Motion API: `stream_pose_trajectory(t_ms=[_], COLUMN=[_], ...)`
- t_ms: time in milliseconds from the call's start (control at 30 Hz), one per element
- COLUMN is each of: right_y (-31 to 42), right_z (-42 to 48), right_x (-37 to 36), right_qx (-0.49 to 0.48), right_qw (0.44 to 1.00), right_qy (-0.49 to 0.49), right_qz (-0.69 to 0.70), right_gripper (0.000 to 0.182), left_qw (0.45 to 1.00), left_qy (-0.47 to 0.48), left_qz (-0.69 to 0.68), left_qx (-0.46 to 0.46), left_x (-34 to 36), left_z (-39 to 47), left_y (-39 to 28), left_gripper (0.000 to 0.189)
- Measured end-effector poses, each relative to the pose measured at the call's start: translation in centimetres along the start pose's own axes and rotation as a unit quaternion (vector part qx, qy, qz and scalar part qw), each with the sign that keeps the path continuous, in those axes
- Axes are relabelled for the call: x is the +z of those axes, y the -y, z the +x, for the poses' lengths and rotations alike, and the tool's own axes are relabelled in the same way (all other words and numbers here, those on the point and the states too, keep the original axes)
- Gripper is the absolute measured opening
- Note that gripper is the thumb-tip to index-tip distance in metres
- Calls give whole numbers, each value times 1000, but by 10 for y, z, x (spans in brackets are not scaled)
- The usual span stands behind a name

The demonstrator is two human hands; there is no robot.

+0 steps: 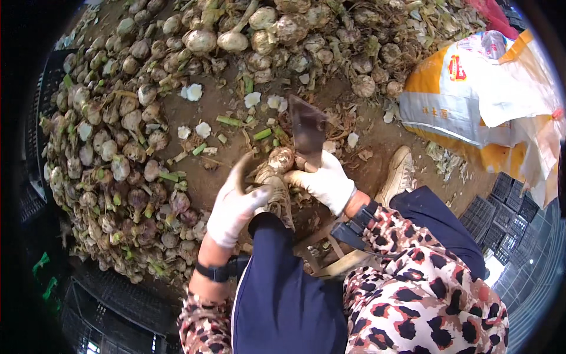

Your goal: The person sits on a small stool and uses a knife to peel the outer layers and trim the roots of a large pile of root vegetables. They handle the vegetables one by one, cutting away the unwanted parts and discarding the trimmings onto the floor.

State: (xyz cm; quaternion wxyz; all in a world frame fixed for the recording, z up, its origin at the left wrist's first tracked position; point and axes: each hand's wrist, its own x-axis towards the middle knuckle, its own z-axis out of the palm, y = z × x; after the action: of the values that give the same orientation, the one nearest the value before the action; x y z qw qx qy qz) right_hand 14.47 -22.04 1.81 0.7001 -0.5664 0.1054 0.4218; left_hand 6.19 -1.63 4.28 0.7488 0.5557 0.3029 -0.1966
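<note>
My left hand (239, 203), in a white glove, is raised beside my left shoe (278, 194). Its thumb and fingers are spread, with nothing seen between them. In my right hand (323, 181), also gloved, is a knife with a broad dark blade (308, 128), slightly blurred and pointing away from me. The glove hides most of its handle. A garlic bulb (281, 159) with dirty skin lies at the toe of the left shoe, between both hands; whether it touches the shoe is unclear.
Heaped garlic bulbs (132, 150) curve along the left and the far side. Cut green stems (262, 134) and white trimmings (193, 92) litter the dirt floor. A white-and-orange woven sack (460, 97) stands at right, black crates (495, 212) below it. Part of a wooden stool (342, 263) shows beneath me.
</note>
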Motion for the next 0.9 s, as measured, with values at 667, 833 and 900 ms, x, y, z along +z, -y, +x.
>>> stream_pose_trajectory(t_ms=[667,833,900], right_y=[53,52,52], right_z=[-13,-15,-16], right_x=[8,6,5], right_qx=[-195,-198,-202], right_qw=[660,671,673], right_qy=[134,134,136], right_qz=[-713,-702,-698], right_gripper=[16,17,16], left_qw=[993,992,991], left_qy=[34,41,37], left_qz=[78,91,108], left_qx=[79,77,72], left_x=[0,2,4], left_z=[24,25,27], left_y=[10,8,9], left_gripper=[50,46,44])
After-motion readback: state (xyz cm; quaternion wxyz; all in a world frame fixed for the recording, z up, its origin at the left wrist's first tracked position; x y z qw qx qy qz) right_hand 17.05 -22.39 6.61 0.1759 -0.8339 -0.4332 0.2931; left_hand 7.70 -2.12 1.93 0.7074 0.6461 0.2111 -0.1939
